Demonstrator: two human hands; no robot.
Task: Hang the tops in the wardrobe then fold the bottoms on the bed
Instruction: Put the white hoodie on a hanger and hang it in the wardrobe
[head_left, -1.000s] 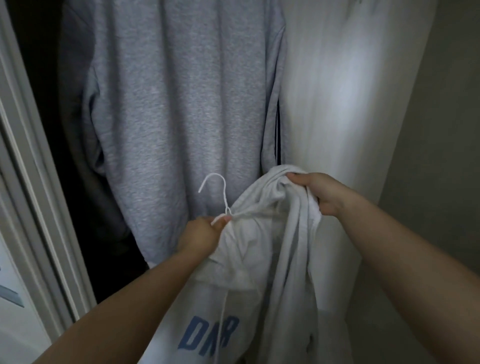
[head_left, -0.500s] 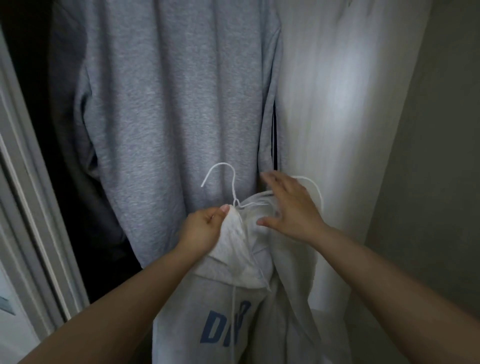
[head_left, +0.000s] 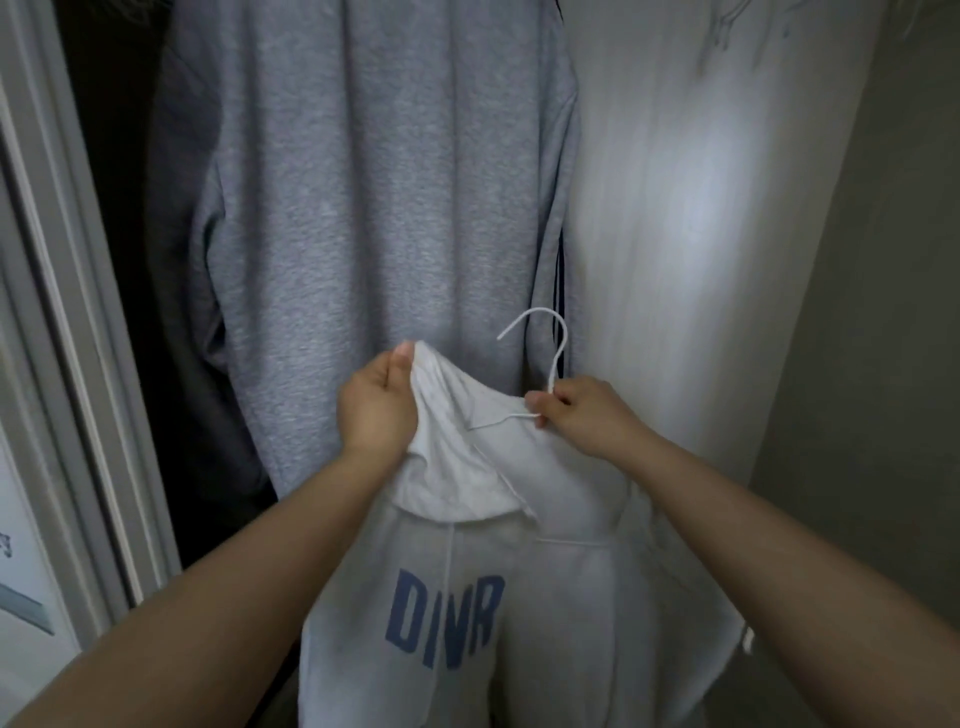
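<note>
Open wardrobe: pale grooved door frame (head_left: 78, 364) at left edge, white wood-grain side panel (head_left: 675, 234) at right. Large grey marl sweatshirt (head_left: 374, 234) hangs between them, filling most of the opening; dark gap beside its left sleeve. In front and below, white hooded top with blue lettering (head_left: 467, 597), held up. Left hand (head_left: 376, 405) grips its hood fabric. Right hand (head_left: 582, 410) pinches thin white wire hanger (head_left: 558, 353) at the neck, hook upright, free.
</note>
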